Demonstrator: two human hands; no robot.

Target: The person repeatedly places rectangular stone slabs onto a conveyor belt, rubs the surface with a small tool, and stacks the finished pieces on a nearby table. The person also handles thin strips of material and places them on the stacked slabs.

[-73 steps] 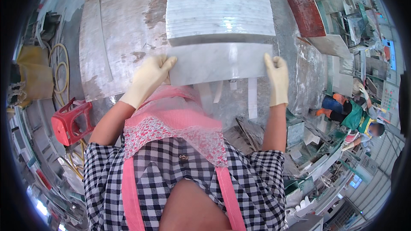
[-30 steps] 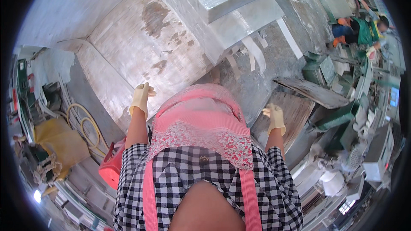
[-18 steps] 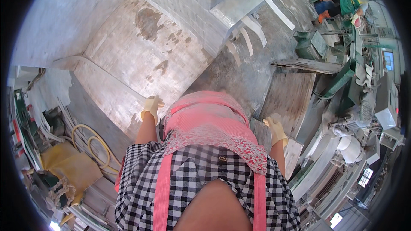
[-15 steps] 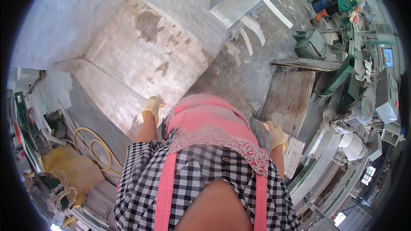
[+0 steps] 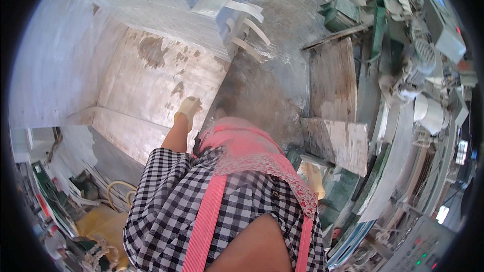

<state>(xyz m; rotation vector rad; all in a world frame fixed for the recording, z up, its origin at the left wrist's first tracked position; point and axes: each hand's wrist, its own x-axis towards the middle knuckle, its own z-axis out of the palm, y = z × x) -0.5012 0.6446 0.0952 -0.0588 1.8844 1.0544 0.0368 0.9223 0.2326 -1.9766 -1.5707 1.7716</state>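
My left hand (image 5: 188, 109), in a pale yellow glove, hangs over the near right side of a pale, brown-stained flat panel (image 5: 151, 88). Its fingers look loosely apart, with nothing seen in them. My right hand (image 5: 312, 179), gloved the same way, is low beside the pink apron (image 5: 237, 141), and its fingers are blurred and cannot be made out. Nearest to it is a whitish worn board (image 5: 343, 143), with greenish surfaces below.
A large pale block-like housing (image 5: 151, 15) stands ahead, with white strips (image 5: 257, 32) hanging from its right side. Wet grey floor (image 5: 262, 85) lies ahead. Machinery with a motor (image 5: 425, 55) lines the right; a yellow hose (image 5: 118, 189) lies at left.
The view has turned to the right, and the housing has shifted left. My left hand has risen slightly in view; my right hand has dropped lower. The co-worker is mostly out of view.
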